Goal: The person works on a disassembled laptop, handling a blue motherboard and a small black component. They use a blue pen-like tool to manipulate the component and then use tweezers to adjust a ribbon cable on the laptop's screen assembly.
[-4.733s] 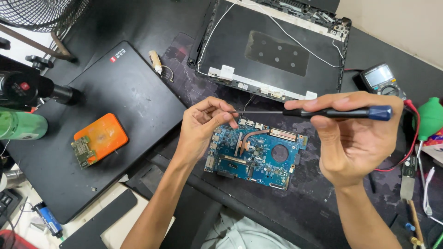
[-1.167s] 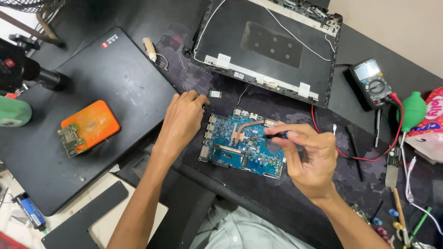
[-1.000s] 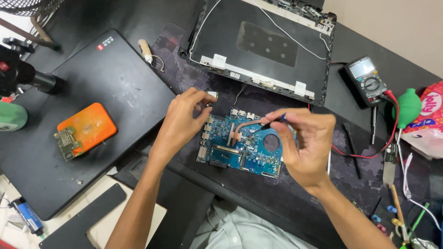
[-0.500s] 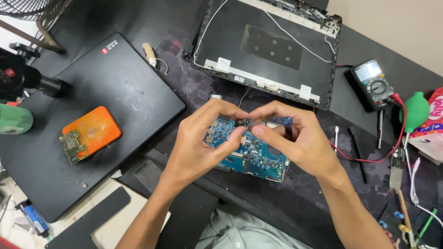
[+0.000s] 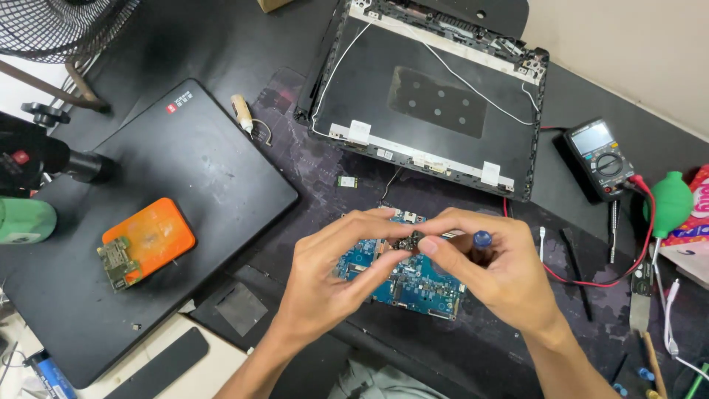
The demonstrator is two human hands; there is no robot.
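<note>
Above blue circuit board (image 5: 413, 284), left hand (image 5: 332, 273) and right hand (image 5: 502, 273) fingers pinch small dark part (image 5: 408, 242); multimeter (image 5: 600, 157) right

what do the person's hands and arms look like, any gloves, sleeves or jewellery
Both are bare. The left hand and right hand wear no gloves, and no rings, watch or bracelet show. The forearms are uncovered as far as the picture's lower edge, with no sleeve in view. Fingernails are short and unpainted.
</note>
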